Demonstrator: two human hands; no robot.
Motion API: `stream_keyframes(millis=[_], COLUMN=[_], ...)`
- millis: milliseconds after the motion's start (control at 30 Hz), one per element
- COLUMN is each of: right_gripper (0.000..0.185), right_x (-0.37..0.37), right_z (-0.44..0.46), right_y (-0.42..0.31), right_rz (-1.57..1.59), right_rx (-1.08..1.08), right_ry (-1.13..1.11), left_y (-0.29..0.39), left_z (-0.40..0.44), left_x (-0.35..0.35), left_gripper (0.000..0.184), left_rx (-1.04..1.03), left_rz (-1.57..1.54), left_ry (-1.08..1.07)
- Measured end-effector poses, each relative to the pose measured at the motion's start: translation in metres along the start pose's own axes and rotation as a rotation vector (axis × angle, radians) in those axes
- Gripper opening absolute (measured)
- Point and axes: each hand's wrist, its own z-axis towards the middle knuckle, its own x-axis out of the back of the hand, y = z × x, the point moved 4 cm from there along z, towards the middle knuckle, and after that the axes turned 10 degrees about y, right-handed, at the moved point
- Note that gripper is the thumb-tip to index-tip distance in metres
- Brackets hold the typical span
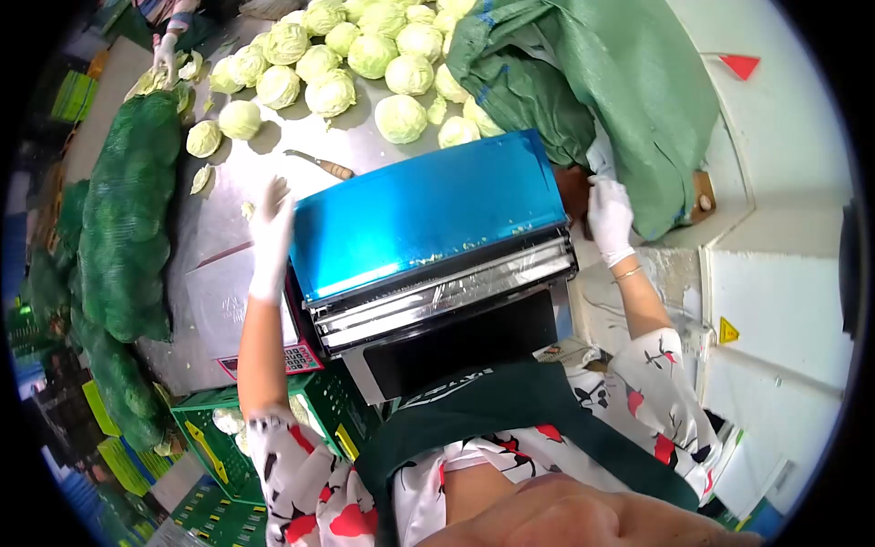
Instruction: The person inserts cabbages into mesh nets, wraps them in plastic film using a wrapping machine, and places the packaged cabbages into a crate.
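Observation:
A machine with a shiny blue top [428, 214] and a silver front stands before me. My left hand [272, 219], in a white glove, is at its left edge, fingers stretched out and somewhat blurred, with nothing visible in them. At the right end, my right hand [609, 214], also gloved, has its fingers curled in beside a large green sack [638, 100]. A pale piece of material [602, 157] shows just above those fingers; whether they grip it is unclear. Behind the blue top lies a knife with a wooden handle [334, 169].
Several pale green cabbages [372, 56] cover the far metal table. Filled green net sacks [132, 219] line the left side. A scale [232, 301] sits under my left forearm, above a green crate [219, 447]. At the far left is another person's gloved hand [165, 53].

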Motion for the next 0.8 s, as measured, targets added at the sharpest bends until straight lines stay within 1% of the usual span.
stream_keyframes(millis=[33,67,100,133,167,200,233,267,300,333,367,400,467,500,533,567,633,667,733,767,800], right_gripper=[0.023,0.03,0.035,0.037,0.04,0.042,0.027,0.023,0.021,0.019,0.017,0.019,0.017,0.017,0.015,0.018,0.027,0.03,0.038,0.041,0.044], right_x=[-0.001,-0.001,-0.01,-0.022,-0.034,-0.05,-0.054,-0.065,-0.067,-0.065,-0.059,-0.051,-0.035,-0.024,-0.028,-0.032,-0.029,-0.023,0.001,0.012,0.022], right_z=[0.013,0.025,0.033,0.039,0.042,0.04,0.043,0.039,0.041,0.042,0.047,0.053,0.06,0.065,0.061,0.057,0.054,0.056,0.066,0.068,0.069], right_y=[0.006,0.008,0.013,0.022,0.033,0.049,0.053,0.071,0.075,0.081,0.077,0.068,0.048,0.04,0.047,0.054,0.056,0.05,0.032,0.022,0.01], right_rz=[-0.083,-0.097,-0.187,-0.28,-0.377,-0.421,-0.475,-0.392,-0.309,-0.061,-0.002,0.042,0.163,0.222,0.132,0.038,0.04,0.019,-0.023,-0.002,0.021], right_rx=[0.039,0.09,0.161,0.111,0.06,0.099,0.189,0.138,0.089,-0.062,0.05,0.17,-0.019,-0.109,-0.011,0.083,0.034,0.082,0.175,0.246,0.315], right_ry=[0.05,0.043,0.034,-0.126,-0.29,-0.242,-0.101,-0.121,-0.141,-0.144,-0.007,0.128,-0.057,-0.146,-0.106,-0.058,-0.048,-0.045,-0.047,0.024,0.099], left_y=[0.011,-0.01,0.013,-0.021,-0.029,0.006,-0.024,-0.055,-0.054,-0.054,-0.056,-0.072,-0.096,-0.082,-0.068,-0.04,-0.001,0.0,0.012,0.035,0.027], left_z=[0.024,0.049,0.055,0.082,0.1,0.095,0.109,0.124,0.123,0.122,0.122,0.132,0.136,0.133,0.126,0.12,0.105,0.101,0.082,0.058,0.049], left_x=[-0.041,-0.078,-0.112,-0.148,-0.172,-0.186,-0.212,-0.235,-0.244,-0.25,-0.25,-0.252,-0.245,-0.237,-0.231,-0.222,-0.204,-0.185,-0.129,-0.095,-0.063], left_gripper=[0.062,0.069,0.078,0.093,0.106,0.12,0.122,0.124,0.124,0.124,0.123,0.114,0.109,0.107,0.087,0.082,0.071,0.06,0.056,0.052,0.051], left_rx=[-0.02,0.031,0.188,0.16,0.168,0.231,0.299,0.368,0.387,0.407,0.429,0.436,0.543,0.587,0.659,0.576,0.405,0.341,0.197,0.276,0.265], left_rz=[0.082,0.064,0.064,0.121,0.407,0.442,0.445,0.445,0.462,0.479,0.497,0.405,0.16,0.033,-0.128,-0.288,-0.605,-0.641,-0.631,-0.649,-0.67], left_ry=[-0.123,-0.188,-0.248,-0.284,-0.297,-0.322,-0.309,-0.297,-0.289,-0.28,-0.271,-0.267,-0.305,-0.319,-0.327,-0.329,-0.332,-0.264,-0.212,-0.165,-0.138])
